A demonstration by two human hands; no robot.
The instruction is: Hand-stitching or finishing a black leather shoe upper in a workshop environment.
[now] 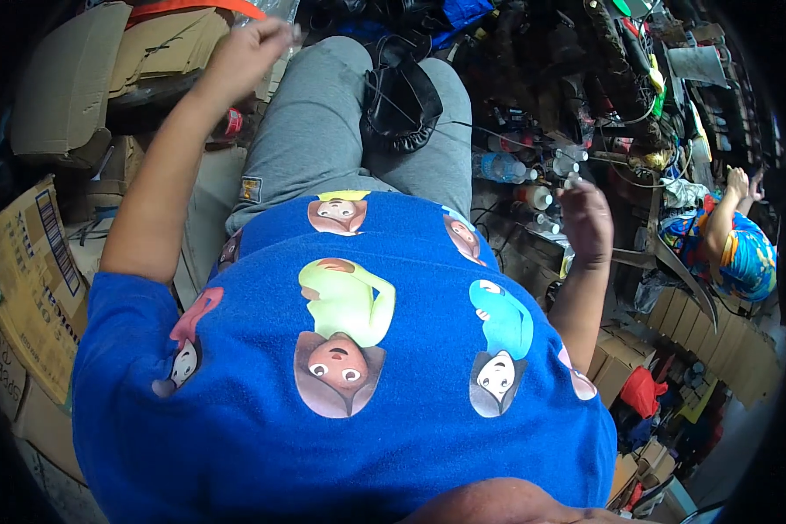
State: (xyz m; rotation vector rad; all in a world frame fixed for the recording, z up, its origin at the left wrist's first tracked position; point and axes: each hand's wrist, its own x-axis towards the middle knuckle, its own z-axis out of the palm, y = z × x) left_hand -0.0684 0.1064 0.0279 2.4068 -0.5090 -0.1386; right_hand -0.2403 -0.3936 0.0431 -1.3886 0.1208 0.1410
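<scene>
Across my thighs, in grey trousers (310, 122), lies a black shoe upper (402, 100) with a gathered, stitched edge around its opening. A thin dark thread (489, 128) runs from it toward the right. My left hand (258, 48) is raised out beyond my left knee, fingers curled together and away from the shoe upper. On the other side, my right hand (588, 223) is lifted beside my hip with its fingers bent and closed. What either hand pinches, if anything, is too small to make out. Neither hand touches the shoe upper.
Cardboard pieces (162, 52) and a carton (39, 279) stand at my left. Plastic bottles (502, 166) lie right of my legs. Farther right are a curved metal blade (686, 275), a white cup (699, 65) and another person (738, 240) in a colourful shirt.
</scene>
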